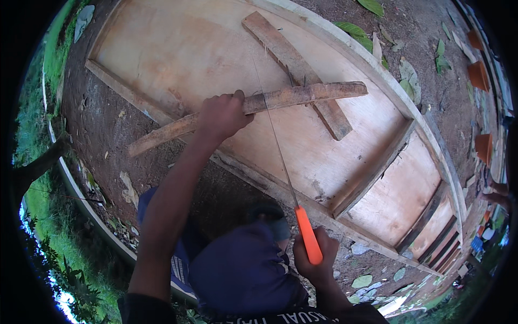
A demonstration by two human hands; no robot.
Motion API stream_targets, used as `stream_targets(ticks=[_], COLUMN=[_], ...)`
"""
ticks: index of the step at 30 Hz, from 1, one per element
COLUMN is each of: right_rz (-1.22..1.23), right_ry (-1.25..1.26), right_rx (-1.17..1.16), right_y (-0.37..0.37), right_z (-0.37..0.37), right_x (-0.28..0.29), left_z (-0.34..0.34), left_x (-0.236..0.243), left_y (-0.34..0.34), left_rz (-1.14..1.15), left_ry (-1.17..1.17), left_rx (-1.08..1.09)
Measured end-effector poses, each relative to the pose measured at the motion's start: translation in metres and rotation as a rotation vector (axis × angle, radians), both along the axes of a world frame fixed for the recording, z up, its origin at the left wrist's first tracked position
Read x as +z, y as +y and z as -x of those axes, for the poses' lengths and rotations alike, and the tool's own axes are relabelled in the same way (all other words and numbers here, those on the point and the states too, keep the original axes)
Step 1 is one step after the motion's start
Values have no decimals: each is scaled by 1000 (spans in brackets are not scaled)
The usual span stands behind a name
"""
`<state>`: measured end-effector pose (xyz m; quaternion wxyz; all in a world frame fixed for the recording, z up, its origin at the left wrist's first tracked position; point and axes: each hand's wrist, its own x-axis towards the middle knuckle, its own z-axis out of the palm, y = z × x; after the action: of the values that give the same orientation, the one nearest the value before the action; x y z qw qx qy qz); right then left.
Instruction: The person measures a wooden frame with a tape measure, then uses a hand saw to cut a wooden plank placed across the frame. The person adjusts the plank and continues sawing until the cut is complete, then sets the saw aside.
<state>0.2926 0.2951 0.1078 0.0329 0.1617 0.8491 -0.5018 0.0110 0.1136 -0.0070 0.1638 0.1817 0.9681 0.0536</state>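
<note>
My right hand [318,252] is wrapped around the orange handle of a handsaw [308,235]. Its thin blade runs up and away and crosses a rough wooden batten [307,94] a little right of my left hand [222,114]. That left hand is closed over the batten, pressing it near its middle. The batten lies across the frame's near edge, its left end sticking out over the ground. Toward its right end it rests on a second wooden piece [286,51], which lies slantwise on the panel with nails showing.
Below lies a large plywood panel [162,43] with a wooden frame and crossbars [375,170]. Dirt with fallen leaves [410,81] surrounds it. Terracotta pots [478,75] stand at the far right. At the left are grass and a dark branch or trunk [40,167]. My knee [237,270] is close by.
</note>
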Motion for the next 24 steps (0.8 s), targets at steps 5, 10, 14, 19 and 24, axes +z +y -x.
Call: stream_targets(ticks=[5,10,14,19,24], right_rz=[114,63,112,60,6], right_ry=[73,162,233,151,-79], right_rx=[-142,-83,-105,-109,-47], right_y=[-44,-31,-31,-27,3], right_z=[141,141,157,136,-6], right_x=[-47,-64,-69,-52,10], left_z=[11,6,9,16,20], left_x=[8,7,1,-5,-6], left_y=[6,0,-1,3,-5], left_rz=[41,68,30,4,-10], left_ry=[-24,6,72,105,55], left_rx=[-30,12,63,13,18])
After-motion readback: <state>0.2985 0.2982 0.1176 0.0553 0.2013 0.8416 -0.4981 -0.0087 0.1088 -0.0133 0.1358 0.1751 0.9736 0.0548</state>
